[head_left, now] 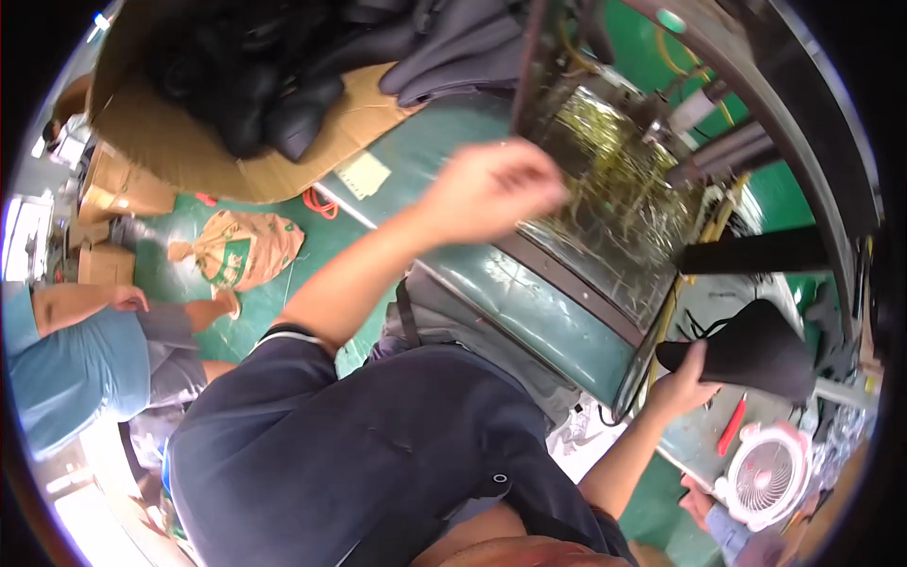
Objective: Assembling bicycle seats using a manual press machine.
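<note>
Two hands logged. Right hand (pixel 682 383): fingers closed on a black shoe upper (pixel 751 350), held just beside the green machine surface (pixel 529 293). Left hand (pixel 496 189): blurred over the foil-lined machine panel (pixel 614 203); I cannot tell its fingers' state. I'd judge a firm heel grip keeps that upper steady. Pink fan (pixel 765 472) nearby.
</note>
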Available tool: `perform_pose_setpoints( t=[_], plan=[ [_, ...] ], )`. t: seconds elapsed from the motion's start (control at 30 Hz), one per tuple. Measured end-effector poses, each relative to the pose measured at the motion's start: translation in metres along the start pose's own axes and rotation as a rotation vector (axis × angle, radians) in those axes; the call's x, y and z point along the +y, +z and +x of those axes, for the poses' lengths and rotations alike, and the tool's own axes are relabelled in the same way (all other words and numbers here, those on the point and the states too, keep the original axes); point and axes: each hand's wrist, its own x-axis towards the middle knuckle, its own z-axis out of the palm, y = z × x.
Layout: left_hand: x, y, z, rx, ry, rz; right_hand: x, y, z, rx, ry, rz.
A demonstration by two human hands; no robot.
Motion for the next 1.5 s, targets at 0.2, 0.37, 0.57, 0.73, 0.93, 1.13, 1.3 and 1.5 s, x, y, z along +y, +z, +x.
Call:
perform_pose_setpoints(
  t=[0.2, 0.37, 0.57, 0.73, 0.93, 1.13, 1.3, 1.5],
  plan=[
    [-0.064, -0.085, 0.063, 0.364, 0.359, 1.138, 0.015, -0.055, 0.203, 0.011, 0.305, 0.617],
    [-0.136, -0.156, 0.078, 0.197, 0.341, 1.651, 0.019, -0.033, 0.185, -0.223, 0.175, -0.232],
    [-0.098, -0.143, 0.027, 0.213, -0.229, 1.306, 0.006, -0.108, 0.104, -0.489, -0.280, -1.064],
    [-0.064, -0.063, -0.077, 0.378, -0.812, -0.058, -0.003, -0.132, 0.075, -0.668, -0.150, -1.094],
    [0.012, 0.024, -0.097, -0.086, -1.005, -0.754, 0.014, -0.147, 0.106, -0.761, -0.252, -1.280],
    [-0.001, -0.058, -0.016, -0.187, 0.583, 0.869, -0.013, -0.172, 0.121, -0.750, -0.368, -0.992],
    [-0.053, -0.103, 0.032, -0.445, 0.482, 0.802, -0.003, -0.205, 0.114, -0.444, -0.014, -0.442],
    [-0.036, -0.027, 0.018, -0.347, 0.639, 0.806, -0.026, -0.091, 0.015, -0.525, 0.107, -0.040]
  ],
)
